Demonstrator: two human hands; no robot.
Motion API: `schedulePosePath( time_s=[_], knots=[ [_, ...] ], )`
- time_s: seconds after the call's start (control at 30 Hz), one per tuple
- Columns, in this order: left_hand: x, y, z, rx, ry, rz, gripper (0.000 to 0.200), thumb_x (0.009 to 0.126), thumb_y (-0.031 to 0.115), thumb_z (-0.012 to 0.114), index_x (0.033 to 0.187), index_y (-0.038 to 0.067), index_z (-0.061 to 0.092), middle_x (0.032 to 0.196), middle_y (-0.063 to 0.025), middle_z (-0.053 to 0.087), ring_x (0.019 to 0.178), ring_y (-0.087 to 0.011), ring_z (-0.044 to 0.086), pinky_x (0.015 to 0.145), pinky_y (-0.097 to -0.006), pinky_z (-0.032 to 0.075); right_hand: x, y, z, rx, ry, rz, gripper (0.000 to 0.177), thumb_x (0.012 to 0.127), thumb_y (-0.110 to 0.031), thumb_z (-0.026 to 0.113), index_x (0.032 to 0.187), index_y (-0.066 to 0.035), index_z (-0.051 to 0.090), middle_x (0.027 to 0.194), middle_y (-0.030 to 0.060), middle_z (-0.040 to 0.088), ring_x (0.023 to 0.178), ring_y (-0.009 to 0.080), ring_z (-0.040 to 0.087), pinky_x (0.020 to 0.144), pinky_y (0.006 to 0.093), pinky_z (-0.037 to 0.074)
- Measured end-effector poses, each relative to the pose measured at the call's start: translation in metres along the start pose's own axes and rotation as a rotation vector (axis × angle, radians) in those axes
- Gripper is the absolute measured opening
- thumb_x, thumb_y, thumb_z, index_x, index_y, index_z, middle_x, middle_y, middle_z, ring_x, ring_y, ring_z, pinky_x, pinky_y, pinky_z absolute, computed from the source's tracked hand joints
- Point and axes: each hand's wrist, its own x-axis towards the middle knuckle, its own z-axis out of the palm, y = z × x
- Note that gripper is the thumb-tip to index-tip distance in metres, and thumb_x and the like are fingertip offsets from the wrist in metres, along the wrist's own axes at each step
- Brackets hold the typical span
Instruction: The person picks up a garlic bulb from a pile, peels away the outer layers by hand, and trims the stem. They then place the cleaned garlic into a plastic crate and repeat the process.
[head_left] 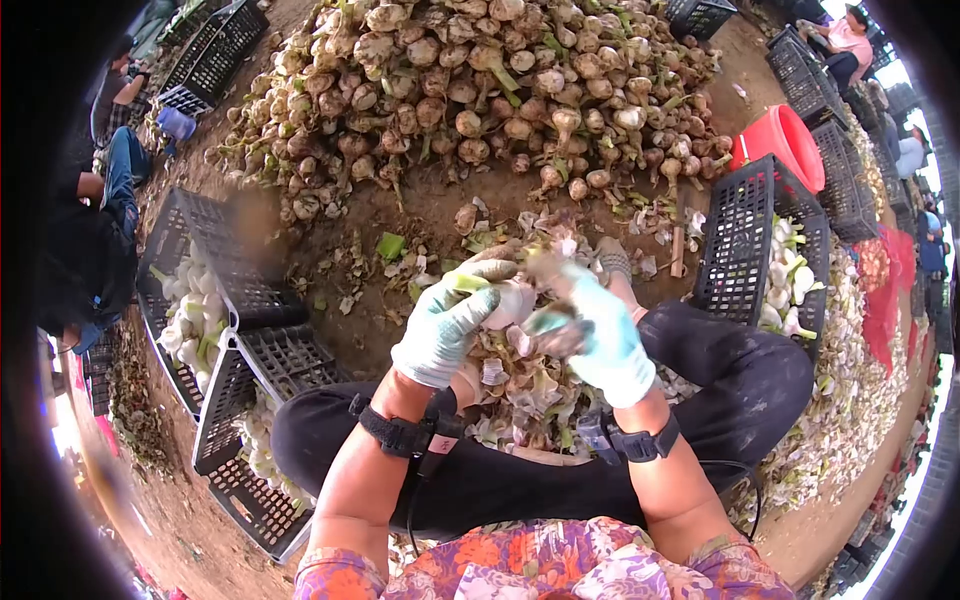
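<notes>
My left hand [443, 328], in a pale glove with soiled fingertips, is closed around a whitish garlic bulb [511, 304] in front of my lap. Just right of the bulb is my right hand [602, 340], gloved as well. Motion smears its fingers, so whether they grip anything does not show. Loose skins [530, 385] lie on the ground beneath both hands, between my legs. Beyond them rises a big heap of brownish, unpeeled garlic bulbs [480, 100].
Black crates [285, 355] holding white garlic stand at my left. Another black crate [735, 235] with garlic is at my right, near a red bucket [780, 145]. Garlic skins [840, 450] cover the ground at far right. Other people sit to either side.
</notes>
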Motion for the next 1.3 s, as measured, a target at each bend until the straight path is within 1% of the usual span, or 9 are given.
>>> schedulePosePath(
  time_s=[0.07, 0.1, 0.33, 0.4, 0.53, 0.67, 0.7, 1.2, 1.3],
  knots=[
    [0.002, 0.000, 0.006, -0.002, -0.061, 0.031, 0.052, 0.077, 0.020, 0.065, 0.117, -0.005, 0.045, 0.108, -0.0118, 0.055, 0.097, -0.0196, 0.054, 0.087, -0.0294, 0.041, 0.005, 0.014, -0.005, -0.982, -0.030, -0.571, 0.032, 0.069, 0.002, 0.058, 0.100, -0.001, 0.058, 0.087, 0.0141, 0.060, 0.069, 0.0231, 0.059, 0.059, 0.0287, 0.046],
    [0.000, 0.003, 0.011, 0.069, 0.004, 0.018, 0.048, 0.078, 0.019, 0.064, 0.116, -0.005, 0.046, 0.106, -0.0115, 0.056, 0.094, -0.0193, 0.055, 0.085, -0.0295, 0.043, 0.005, 0.018, -0.001, -0.720, 0.021, -0.175, 0.023, 0.067, 0.001, 0.058, 0.091, 0.000, 0.058, 0.079, 0.0154, 0.058, 0.070, 0.0259, 0.058, 0.060, 0.0323, 0.046],
    [-0.002, 0.011, -0.003, -0.115, 0.287, 0.041, 0.024, 0.082, 0.012, 0.059, 0.101, -0.001, 0.053, 0.104, -0.0158, 0.056, 0.083, -0.0217, 0.058, 0.073, -0.0325, 0.051, 0.024, 0.060, -0.009, -0.986, 0.288, -0.322, 0.008, 0.073, 0.001, 0.054, 0.081, -0.001, 0.055, 0.065, 0.0125, 0.056, 0.061, 0.0272, 0.058, 0.055, 0.0321, 0.046],
    [0.002, 0.011, -0.006, -0.268, 0.216, 0.106, 0.027, 0.083, 0.021, 0.058, 0.097, -0.001, 0.054, 0.105, -0.0199, 0.055, 0.084, -0.0236, 0.059, 0.073, -0.0336, 0.052, 0.036, 0.062, -0.023, -0.593, 0.126, 0.455, 0.017, 0.079, 0.004, 0.046, 0.089, -0.002, 0.057, 0.074, 0.0116, 0.060, 0.065, 0.0196, 0.058, 0.051, 0.0326, 0.046],
    [0.004, 0.002, -0.010, -0.210, 0.239, 0.061, 0.027, 0.084, 0.024, 0.056, 0.093, -0.002, 0.055, 0.108, -0.0202, 0.054, 0.081, -0.0242, 0.059, 0.069, -0.0319, 0.051, 0.025, 0.049, -0.023, -0.754, -0.032, -0.326, 0.036, 0.075, 0.006, 0.047, 0.111, 0.001, 0.053, 0.092, 0.0141, 0.062, 0.080, 0.0186, 0.059, 0.068, 0.0247, 0.046],
    [0.004, 0.003, -0.002, -0.142, 0.286, 0.039, 0.018, 0.085, 0.011, 0.055, 0.095, -0.003, 0.057, 0.089, -0.0095, 0.061, 0.073, -0.0144, 0.059, 0.067, -0.0246, 0.049, 0.029, 0.024, 0.006, -0.485, -0.073, 0.018, 0.036, 0.074, 0.002, 0.053, 0.110, 0.001, 0.054, 0.092, 0.0176, 0.062, 0.083, 0.0254, 0.062, 0.071, 0.0289, 0.047],
    [0.005, 0.012, 0.009, -0.117, 0.320, -0.016, 0.018, 0.084, 0.010, 0.056, 0.095, -0.003, 0.057, 0.084, -0.0074, 0.061, 0.070, -0.0129, 0.059, 0.065, -0.0232, 0.048, 0.029, 0.025, 0.011, -0.781, -0.104, -0.452, 0.035, 0.075, 0.001, 0.052, 0.109, 0.001, 0.054, 0.092, 0.0191, 0.062, 0.083, 0.0270, 0.062, 0.071, 0.0295, 0.048],
    [0.001, 0.011, -0.002, -0.104, 0.240, -0.008, 0.018, 0.085, 0.015, 0.054, 0.091, -0.002, 0.056, 0.085, -0.0081, 0.059, 0.074, -0.0164, 0.058, 0.068, -0.0276, 0.048, 0.019, 0.032, -0.010, -0.610, 0.067, -0.003, 0.036, 0.075, 0.006, 0.039, 0.107, 0.003, 0.057, 0.094, 0.0118, 0.064, 0.078, 0.0136, 0.058, 0.071, 0.0252, 0.045],
    [0.002, 0.008, -0.008, -0.112, 0.205, 0.016, 0.024, 0.085, 0.021, 0.054, 0.092, -0.002, 0.055, 0.096, -0.0130, 0.055, 0.077, -0.0177, 0.057, 0.069, -0.0292, 0.049, 0.008, 0.023, -0.010, -0.568, 0.063, -0.222, 0.037, 0.075, 0.007, 0.039, 0.107, 0.001, 0.057, 0.093, 0.0088, 0.064, 0.074, 0.0118, 0.057, 0.067, 0.0238, 0.045]
  ],
)
